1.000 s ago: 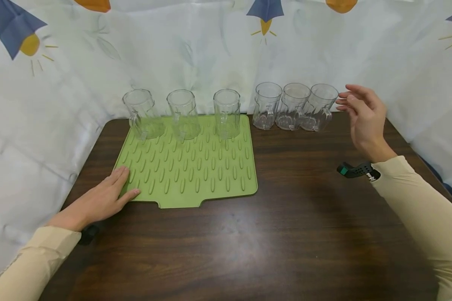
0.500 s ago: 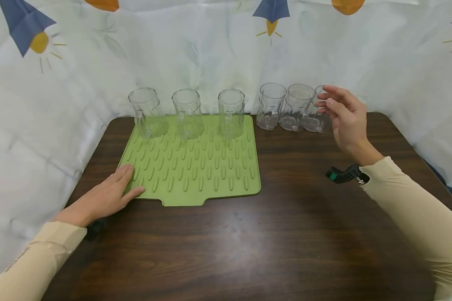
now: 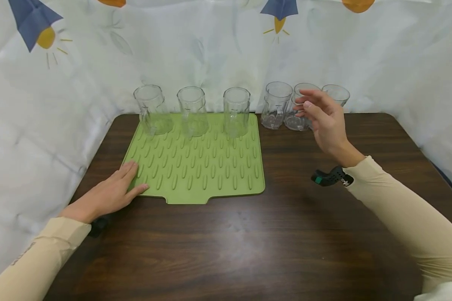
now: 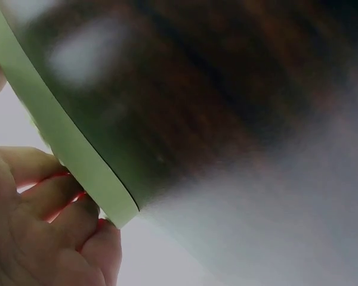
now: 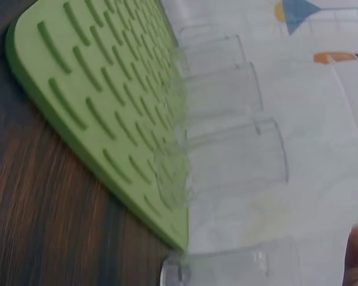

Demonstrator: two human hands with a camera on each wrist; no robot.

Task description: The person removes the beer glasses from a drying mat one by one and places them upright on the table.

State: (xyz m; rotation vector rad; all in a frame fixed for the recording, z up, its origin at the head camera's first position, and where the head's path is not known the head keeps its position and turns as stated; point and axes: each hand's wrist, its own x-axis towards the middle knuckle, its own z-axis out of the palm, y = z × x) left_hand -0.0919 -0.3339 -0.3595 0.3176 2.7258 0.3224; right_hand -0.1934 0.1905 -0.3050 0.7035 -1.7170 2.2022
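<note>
My left hand (image 3: 111,193) lies flat on the front left corner of a green ridged drying mat (image 3: 207,169), fingers straight. In the left wrist view its fingers (image 4: 53,199) rest along the mat's edge (image 4: 71,134). Three clear glass mugs, the left (image 3: 154,109), the middle (image 3: 193,113) and the right (image 3: 236,112), stand along the mat's back. Beside the mat three more stand close together: a near mug (image 3: 276,106), a middle mug (image 3: 296,120) and a far right mug (image 3: 337,93). My right hand (image 3: 325,123) hovers before the last two, partly hiding them, fingers loosely bent and holding nothing.
The dark wooden table (image 3: 248,242) runs under everything. A white patterned cloth (image 3: 211,46) hangs close behind the mugs and along the sides. A black strap device (image 3: 327,176) sits at the right wrist.
My right hand has moved left, from beside the rightmost mug to in front of the right-hand mugs. The left hand stays on the mat. The head view has shifted slightly.
</note>
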